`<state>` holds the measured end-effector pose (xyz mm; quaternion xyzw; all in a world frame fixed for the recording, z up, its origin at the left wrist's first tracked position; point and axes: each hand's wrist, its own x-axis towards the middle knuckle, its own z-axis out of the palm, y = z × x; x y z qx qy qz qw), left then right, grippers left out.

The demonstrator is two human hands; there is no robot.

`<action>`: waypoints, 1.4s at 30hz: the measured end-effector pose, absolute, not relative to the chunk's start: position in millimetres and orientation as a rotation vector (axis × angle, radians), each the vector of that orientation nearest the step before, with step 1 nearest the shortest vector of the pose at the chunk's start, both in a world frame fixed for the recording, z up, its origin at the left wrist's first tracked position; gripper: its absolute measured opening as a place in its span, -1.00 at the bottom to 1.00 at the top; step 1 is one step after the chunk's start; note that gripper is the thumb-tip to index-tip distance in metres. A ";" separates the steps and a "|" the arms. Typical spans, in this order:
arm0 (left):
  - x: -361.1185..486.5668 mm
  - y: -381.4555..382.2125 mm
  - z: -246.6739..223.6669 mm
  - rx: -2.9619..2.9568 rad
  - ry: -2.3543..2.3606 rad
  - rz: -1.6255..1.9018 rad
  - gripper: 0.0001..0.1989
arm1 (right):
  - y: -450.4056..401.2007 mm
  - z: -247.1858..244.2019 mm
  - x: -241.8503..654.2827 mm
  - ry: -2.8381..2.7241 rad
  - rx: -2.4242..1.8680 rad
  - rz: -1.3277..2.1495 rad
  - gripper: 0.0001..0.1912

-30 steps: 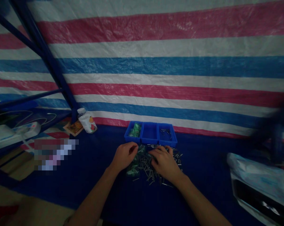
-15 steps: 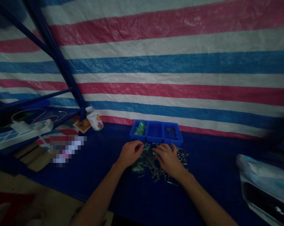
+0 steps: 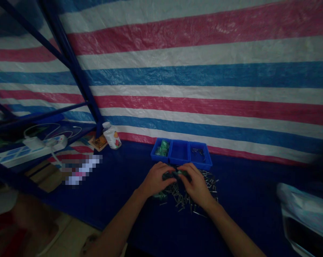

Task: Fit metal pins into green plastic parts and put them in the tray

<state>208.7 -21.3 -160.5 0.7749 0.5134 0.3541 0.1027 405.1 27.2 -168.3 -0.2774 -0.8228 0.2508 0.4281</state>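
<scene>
My left hand (image 3: 156, 181) and my right hand (image 3: 198, 186) are close together over a loose pile of thin metal pins (image 3: 179, 200). Between them is a small greenish plastic bag (image 3: 174, 174), pinched by the fingers of both hands. Its contents are too dark to make out. Another crumpled green-tinted bag (image 3: 160, 195) lies below my left hand, beside the pins. Just behind my hands stands a blue three-part tray (image 3: 179, 151). Green plastic packets (image 3: 163, 147) fill its left compartment, and a few small thin pieces (image 3: 198, 151) lie in the right one.
A white bottle (image 3: 112, 136) stands at the back left beside a small brown packet (image 3: 98, 142). Farther left, a power strip (image 3: 30, 151) with cables rests by a blue metal frame (image 3: 79, 76). A plastic-wrapped package (image 3: 306, 210) lies at the right. A striped tarp (image 3: 204, 78) hangs behind the table.
My hands have come closer together, and both now grip the plastic bag above the pins. The view has shifted slightly left, and part of a person shows at the lower left.
</scene>
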 end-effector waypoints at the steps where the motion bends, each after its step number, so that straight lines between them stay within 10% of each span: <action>1: 209.2 -20.5 -161.9 2.268 1.510 1.071 -0.79 | 26.9 -167.6 403.8 -2.038 -0.685 0.646 -0.83; 42: 216.5 -23.9 -155.5 1.757 1.383 1.197 -0.85 | 25.6 -160.5 402.7 -2.262 -0.810 0.681 -0.77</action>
